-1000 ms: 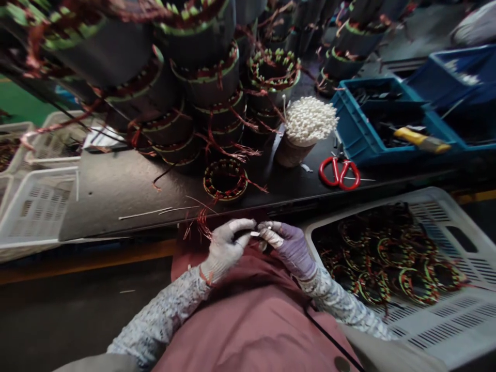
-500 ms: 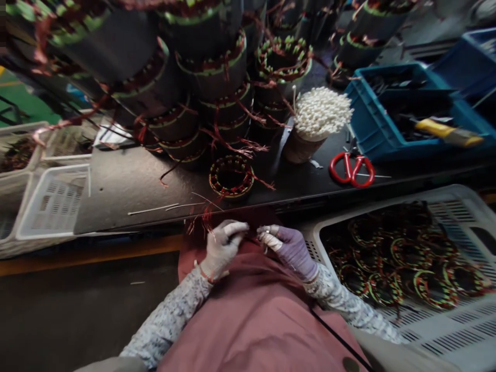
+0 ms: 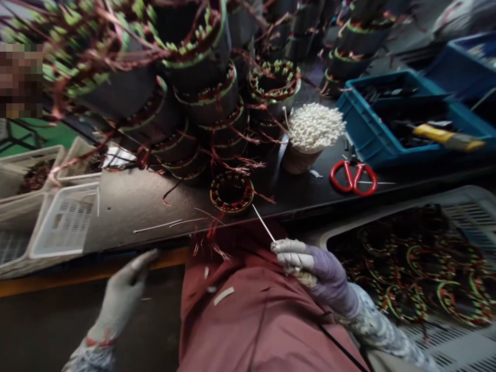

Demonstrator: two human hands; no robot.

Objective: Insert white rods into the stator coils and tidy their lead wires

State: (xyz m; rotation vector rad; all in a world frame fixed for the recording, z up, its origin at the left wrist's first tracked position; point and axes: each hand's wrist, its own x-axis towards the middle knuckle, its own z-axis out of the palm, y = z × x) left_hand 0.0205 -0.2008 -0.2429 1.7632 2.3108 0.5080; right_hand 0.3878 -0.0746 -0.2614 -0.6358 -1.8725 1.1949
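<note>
My left hand [image 3: 126, 289], in a pale glove, is off to the left below the table edge. Its fingers are stretched out and nothing shows in them. My right hand [image 3: 306, 263], in a purple and white glove, is over my lap. Its fingers pinch a thin white stick [image 3: 264, 223] that points up and left toward the table edge. Just beyond the stick's tip a small wire-wound stator [image 3: 231, 192] lies on the table, its red copper leads [image 3: 213, 235] hanging over the edge. Small pale scraps [image 3: 223, 295] lie on the dark red apron [image 3: 232, 330].
Tall stacks of stators [image 3: 205, 98] crowd the back. A cup of white sticks [image 3: 315, 126], red-handled scissors [image 3: 353, 176] and a blue bin [image 3: 372, 129] with a yellow-handled tool [image 3: 445, 135] stand right. A crate [image 3: 445, 206] of stators is lower right; white baskets [image 3: 65, 217] are left.
My hands, close together before, have separated: the left moved down and left, the right shifted right and down. The white stick now shows clearly in my right hand. Scraps now show on the apron.
</note>
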